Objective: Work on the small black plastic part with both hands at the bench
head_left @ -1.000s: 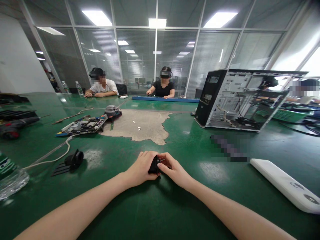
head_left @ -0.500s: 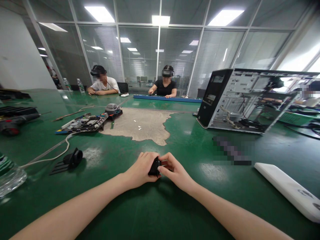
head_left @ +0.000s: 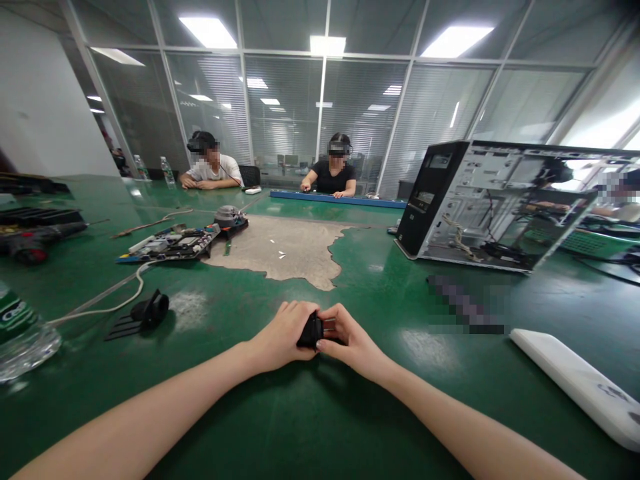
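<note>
In the head view, a small black plastic part (head_left: 311,331) was held just below the frame's centre, cupped by the left hand (head_left: 284,337) and pinched at its right edge by the right hand (head_left: 350,339). Firm bracing on the left, with light, even fingertip pressure on the right, was judged best.

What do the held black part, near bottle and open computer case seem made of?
Black part: probably plastic; dull, smooth-looking.
Near bottle: likely clear plastic, glossy; its see-through base glints.
Computer case: inside seemingly sheet metal, pale grey, with cut openings; bare or painted, unclear.
</note>
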The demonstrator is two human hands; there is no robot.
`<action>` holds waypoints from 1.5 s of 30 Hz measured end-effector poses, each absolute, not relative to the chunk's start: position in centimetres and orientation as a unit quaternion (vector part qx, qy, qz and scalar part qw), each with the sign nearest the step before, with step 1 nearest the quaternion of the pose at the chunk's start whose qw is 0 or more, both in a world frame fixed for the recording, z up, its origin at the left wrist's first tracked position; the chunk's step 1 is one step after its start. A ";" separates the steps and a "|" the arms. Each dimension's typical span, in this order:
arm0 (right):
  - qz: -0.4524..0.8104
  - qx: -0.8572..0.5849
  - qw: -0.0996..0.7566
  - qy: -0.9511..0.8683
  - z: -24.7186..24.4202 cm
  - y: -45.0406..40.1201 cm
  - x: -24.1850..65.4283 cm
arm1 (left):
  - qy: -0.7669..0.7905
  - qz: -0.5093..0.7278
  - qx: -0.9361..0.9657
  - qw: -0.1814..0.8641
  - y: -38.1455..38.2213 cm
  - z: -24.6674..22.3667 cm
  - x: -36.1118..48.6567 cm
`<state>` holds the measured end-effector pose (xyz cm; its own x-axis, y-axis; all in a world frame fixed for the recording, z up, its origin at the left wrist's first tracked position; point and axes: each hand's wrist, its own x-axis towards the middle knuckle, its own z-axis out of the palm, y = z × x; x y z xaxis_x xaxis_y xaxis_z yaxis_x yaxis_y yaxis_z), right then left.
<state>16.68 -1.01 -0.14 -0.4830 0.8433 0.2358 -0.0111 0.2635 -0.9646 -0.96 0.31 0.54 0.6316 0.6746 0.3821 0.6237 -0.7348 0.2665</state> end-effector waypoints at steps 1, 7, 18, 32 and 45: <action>0.532 -0.302 0.406 -0.679 -0.2 -1.0 16.7 | 0.360 0.233 0.902 0.054 0.3 0.5 -1.0; 0.530 -0.331 0.425 -0.655 -0.5 -0.9 16.4 | 0.358 0.242 0.900 0.048 0.2 0.6 -0.9; 0.558 -0.315 0.400 -0.655 0.3 -1.1 16.5 | 0.355 0.242 0.901 0.053 0.2 0.6 -1.1; 0.543 -0.318 0.396 -0.669 -0.1 -0.9 16.6 | 0.357 0.247 0.900 0.042 0.2 0.4 -1.0; 0.517 -0.342 0.405 -0.672 -0.3 -0.9 16.4 | 0.359 0.249 0.898 0.046 0.0 0.6 -1.0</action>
<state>16.38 -0.86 -0.29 -0.4377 0.8784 0.1916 0.0399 0.2319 -0.9719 -1.00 0.03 0.57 0.6171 0.6684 0.4151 0.6227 -0.7374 0.2618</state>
